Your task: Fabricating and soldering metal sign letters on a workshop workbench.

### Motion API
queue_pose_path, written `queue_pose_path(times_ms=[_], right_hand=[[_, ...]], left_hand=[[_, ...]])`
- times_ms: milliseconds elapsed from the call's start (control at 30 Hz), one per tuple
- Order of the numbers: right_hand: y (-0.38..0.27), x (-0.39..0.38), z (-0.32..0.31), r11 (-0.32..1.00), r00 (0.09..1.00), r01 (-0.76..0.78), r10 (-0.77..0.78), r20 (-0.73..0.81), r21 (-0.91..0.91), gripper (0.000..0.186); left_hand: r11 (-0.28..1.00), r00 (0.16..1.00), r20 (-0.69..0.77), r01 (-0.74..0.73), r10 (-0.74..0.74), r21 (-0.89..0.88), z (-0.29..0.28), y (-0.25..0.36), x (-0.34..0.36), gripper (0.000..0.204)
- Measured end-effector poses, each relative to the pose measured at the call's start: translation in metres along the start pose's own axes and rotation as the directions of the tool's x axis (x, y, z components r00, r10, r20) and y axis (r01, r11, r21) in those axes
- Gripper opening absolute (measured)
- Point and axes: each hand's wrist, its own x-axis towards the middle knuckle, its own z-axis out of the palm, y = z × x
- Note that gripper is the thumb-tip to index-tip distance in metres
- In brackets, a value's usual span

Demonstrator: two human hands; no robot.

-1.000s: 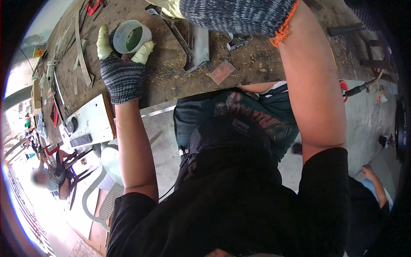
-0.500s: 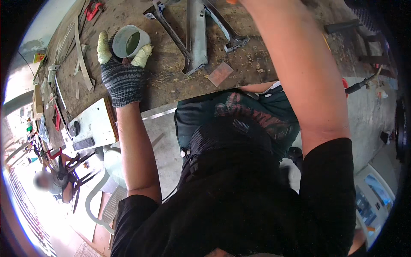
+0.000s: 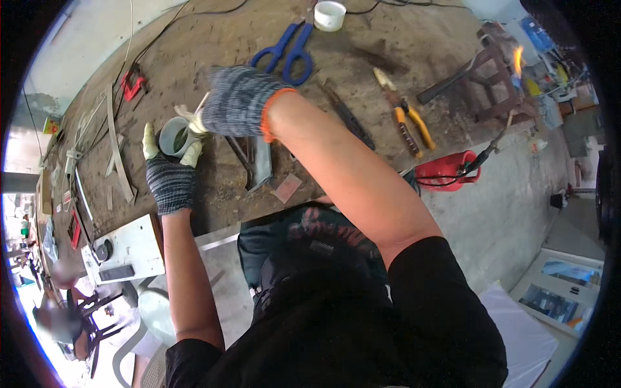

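My left hand [image 3: 170,184], in a grey knit glove with pale rubbery fingers, is closed round a small whitish cup [image 3: 169,134]. Some greenish stuff shows inside the cup. My right hand [image 3: 236,107], gloved alike with an orange cuff, is at the cup's right rim. Its fingers are pinched on a thin pale stick [image 3: 203,101], whose lower end I cannot make out. Beneath my right wrist lies a bent grey metal piece [image 3: 261,161], partly hidden. A small coppery rectangular plate [image 3: 287,188] lies close to the bench's front edge.
Blue-handled scissors [image 3: 297,61] and a white tub [image 3: 329,17] lie farther back. Yellow-handled pliers [image 3: 414,123] are to the right. A flame [image 3: 518,61] burns at the far right, above a rusty stand [image 3: 495,84]. A red canister [image 3: 447,171] stands beyond the front edge.
My right hand, beyond the upper edge before, has come left and down to the cup. The view has swung right, bringing in scissors, pliers and flame. My left hand still holds the cup.
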Motion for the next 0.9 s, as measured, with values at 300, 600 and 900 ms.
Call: queue_pose_path(times_ms=[300,600,900], right_hand=[[0.106,-0.062,-0.098,0.902,0.823,-0.428,0.415,-0.388,0.057,0.034],[0.259,0.028,-0.142,0.656,0.903,-0.426,0.346,-0.254,-0.623,0.034],[0.280,0.067,-0.139,0.474,0.942,0.201,0.148,0.302,-0.857,0.029]], left_hand=[[0.931,0.985,-0.085,-0.112,0.150,0.346,0.001,0.004,-0.003,0.109],[0.905,0.943,-0.154,-0.224,0.296,0.362,-0.014,0.025,-0.096,0.090],[0.880,0.940,-0.153,-0.219,0.306,0.421,-0.014,0.023,-0.095,0.091]])
